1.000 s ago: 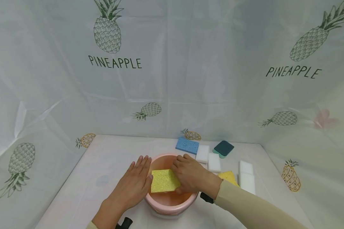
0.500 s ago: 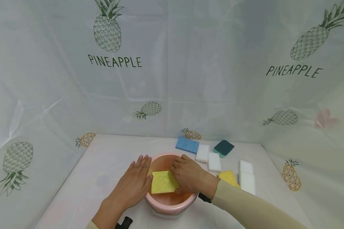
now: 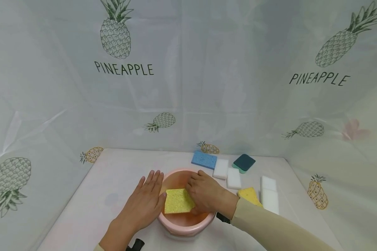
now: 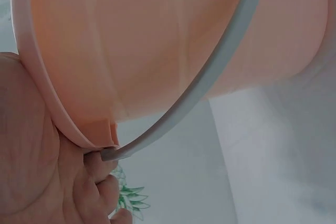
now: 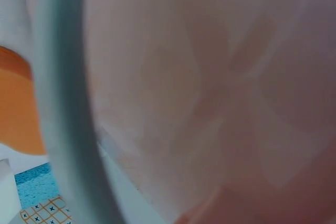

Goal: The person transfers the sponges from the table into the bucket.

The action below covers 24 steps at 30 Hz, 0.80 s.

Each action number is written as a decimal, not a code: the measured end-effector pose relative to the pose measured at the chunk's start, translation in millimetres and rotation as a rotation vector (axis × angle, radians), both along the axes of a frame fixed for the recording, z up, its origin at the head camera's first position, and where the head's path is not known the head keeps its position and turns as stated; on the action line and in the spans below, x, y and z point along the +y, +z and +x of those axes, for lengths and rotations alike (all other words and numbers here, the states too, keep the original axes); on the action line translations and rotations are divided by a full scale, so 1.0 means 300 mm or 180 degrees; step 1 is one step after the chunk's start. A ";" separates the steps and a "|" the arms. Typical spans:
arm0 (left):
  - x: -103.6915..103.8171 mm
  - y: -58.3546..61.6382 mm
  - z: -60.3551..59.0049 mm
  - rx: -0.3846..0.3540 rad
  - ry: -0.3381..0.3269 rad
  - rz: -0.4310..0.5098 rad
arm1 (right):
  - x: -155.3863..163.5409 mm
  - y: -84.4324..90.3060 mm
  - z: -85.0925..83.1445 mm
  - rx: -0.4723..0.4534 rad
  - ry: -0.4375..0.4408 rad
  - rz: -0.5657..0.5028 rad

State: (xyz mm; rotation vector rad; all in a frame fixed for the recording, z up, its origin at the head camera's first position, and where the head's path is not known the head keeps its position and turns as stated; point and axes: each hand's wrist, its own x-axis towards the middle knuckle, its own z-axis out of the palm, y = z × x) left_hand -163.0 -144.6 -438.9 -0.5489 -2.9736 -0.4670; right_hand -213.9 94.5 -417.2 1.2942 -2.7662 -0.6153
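A pink bucket [image 3: 184, 225] stands on the table near the front. A yellow sponge [image 3: 177, 201] lies flat inside it. My left hand [image 3: 146, 201] rests with straight fingers against the bucket's left rim and touches the sponge's left edge. My right hand [image 3: 205, 193] is inside the bucket and holds the sponge's right side with curled fingers. In the left wrist view the bucket's pink wall [image 4: 157, 40] and its grey wire handle [image 4: 210, 77] fill the frame. The right wrist view is a blurred close-up of the bucket's wall [image 5: 210, 93].
Behind and right of the bucket lie a blue sponge [image 3: 204, 159], white foam blocks [image 3: 221, 168], a dark green sponge [image 3: 244, 162], another yellow sponge [image 3: 250, 195] and a white block [image 3: 269, 199]. A pineapple-print sheet [image 3: 188, 80] walls in the table.
The sponge and my right hand have sunk slightly lower into the bucket. My left hand has stayed at the rim.
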 end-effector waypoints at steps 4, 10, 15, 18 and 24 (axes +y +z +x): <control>0.001 0.000 0.002 -0.0038 0.0013 -0.0015 | -0.001 -0.001 0.003 -0.0020 -0.0036 -0.0001; 0.002 0.000 0.005 -0.0038 0.0015 0.0013 | -0.002 -0.006 0.004 -0.0014 -0.0034 -0.0014; 0.004 -0.001 0.012 0.0076 0.0004 0.0021 | -0.004 -0.005 0.010 -0.0009 -0.0053 -0.0003; 0.005 -0.002 0.013 0.0137 0.0007 0.0005 | -0.002 -0.001 0.011 -0.0041 -0.0064 -0.0030; 0.005 -0.005 0.016 0.0083 0.0008 0.0008 | 0.015 0.001 0.005 -0.0119 0.0045 -0.0299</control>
